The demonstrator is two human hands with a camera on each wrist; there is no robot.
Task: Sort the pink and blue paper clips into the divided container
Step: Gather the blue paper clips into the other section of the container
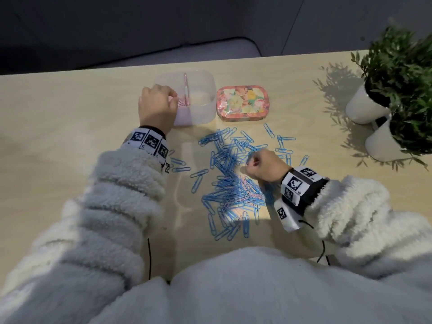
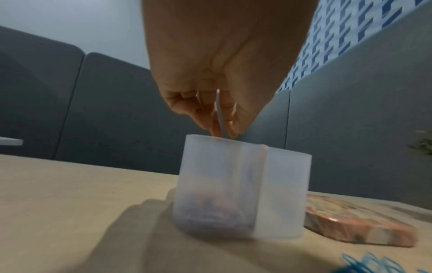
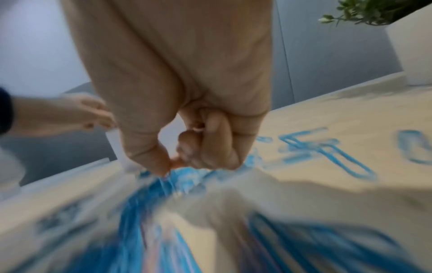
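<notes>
Fingers (image 2: 218,127) of the left hand (image 1: 157,105) pinch a clip over the divided container (image 1: 205,108) near the surface's far edge; right hand (image 1: 263,166) pinches a clip amid the blue paper clips (image 1: 230,181) mid-surface.

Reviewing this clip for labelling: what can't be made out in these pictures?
- Left hand hides the divided container's left compartment in the head view; in the left wrist view its frosted wall blurs the contents.
- Clip pinched by the left hand: colour unclear.
- Right hand: motion blur in the right wrist view hides whether it grips a clip.
- Pile of paper clips: pink count unreadable under blue ones.
- Floral tin: closed, contents hidden.
</notes>
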